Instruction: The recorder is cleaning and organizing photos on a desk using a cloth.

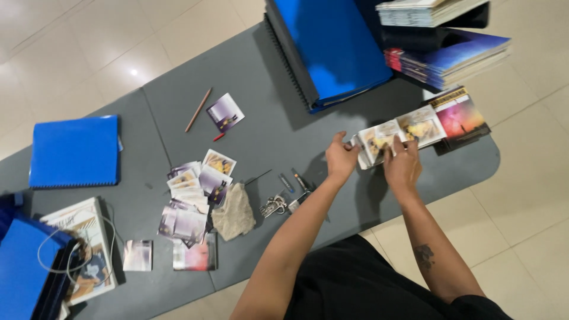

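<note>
Evidently, a strip of small picture cards (398, 134) is being sorted near the right edge of the grey table (261, 112). Its left end is pinched by the left hand (341, 160), while the right hand (403, 165) is closed on its middle. Next, one card must be separated with a careful pull.

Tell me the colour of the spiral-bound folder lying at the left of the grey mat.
The spiral-bound folder is bright blue, seen in the head view.

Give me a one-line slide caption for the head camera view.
Both hands, left hand and right hand, hold a small picture booklet open over a grey mat.
</note>
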